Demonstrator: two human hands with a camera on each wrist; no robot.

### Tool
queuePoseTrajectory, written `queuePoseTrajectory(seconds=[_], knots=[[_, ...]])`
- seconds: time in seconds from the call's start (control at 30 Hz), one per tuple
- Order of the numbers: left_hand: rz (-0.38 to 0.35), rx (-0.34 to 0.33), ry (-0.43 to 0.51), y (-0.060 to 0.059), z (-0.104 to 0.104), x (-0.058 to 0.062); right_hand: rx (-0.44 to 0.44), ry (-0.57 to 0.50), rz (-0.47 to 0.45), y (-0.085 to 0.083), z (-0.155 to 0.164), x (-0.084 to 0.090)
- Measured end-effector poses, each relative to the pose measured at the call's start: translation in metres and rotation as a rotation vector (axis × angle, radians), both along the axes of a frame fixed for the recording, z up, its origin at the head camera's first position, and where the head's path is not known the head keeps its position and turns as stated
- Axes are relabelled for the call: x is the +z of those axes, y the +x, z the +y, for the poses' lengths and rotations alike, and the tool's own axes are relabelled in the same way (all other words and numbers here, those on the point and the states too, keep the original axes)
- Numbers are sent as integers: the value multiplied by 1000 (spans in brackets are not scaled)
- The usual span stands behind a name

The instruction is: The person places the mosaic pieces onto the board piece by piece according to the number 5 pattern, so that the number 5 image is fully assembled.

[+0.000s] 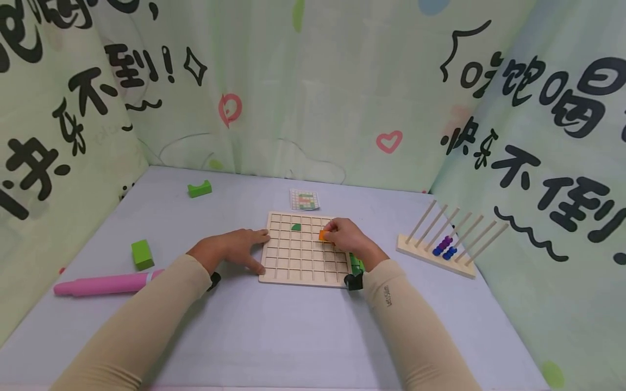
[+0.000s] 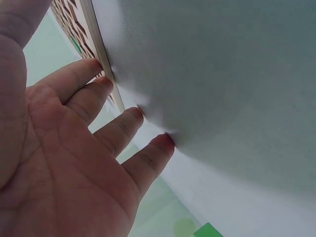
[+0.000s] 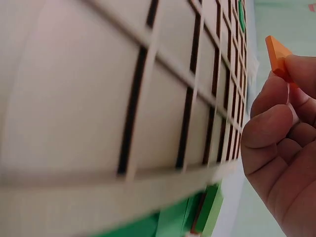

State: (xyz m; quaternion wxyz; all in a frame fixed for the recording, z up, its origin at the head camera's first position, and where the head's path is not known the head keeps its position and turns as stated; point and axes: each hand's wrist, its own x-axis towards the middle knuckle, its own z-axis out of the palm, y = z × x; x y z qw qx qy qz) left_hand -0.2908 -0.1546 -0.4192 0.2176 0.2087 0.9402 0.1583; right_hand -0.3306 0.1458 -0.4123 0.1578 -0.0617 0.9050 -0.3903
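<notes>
Square wooden grid board [image 1: 298, 266], mid-table: right hand [image 1: 344, 234] pinches small orange tile [image 1: 323, 235] over its right columns; left hand [image 1: 235, 250], fingers straight, presses the left edge; bare lavender table [image 1: 274, 331] all round

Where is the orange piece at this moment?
In the head view, the orange piece is pinched by the right hand above the wooden grid board's right side.

Grey table [image 1: 274, 331], grid board [image 1: 303, 260], abacus [image 1: 440, 252]
</notes>
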Motion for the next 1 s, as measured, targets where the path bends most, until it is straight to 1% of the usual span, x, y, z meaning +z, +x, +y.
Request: queuePoseTrajectory(seconds=[0.2,0.33,0.53,0.73,1.0], knots=[[-7,7,0,0,1,0,61,9,23,-6,-24,-3],[-15,19,8,1,1,0,79,17,29,-8,-38,-5],[-24,23,21,4,2,0,109,108,68,-12,-57,-8],[-11,20,14,1,1,0,98,165,80,-15,-64,-8],[-15,28,-4,-4,-1,-2,111,177,86,-17,-69,-10]])
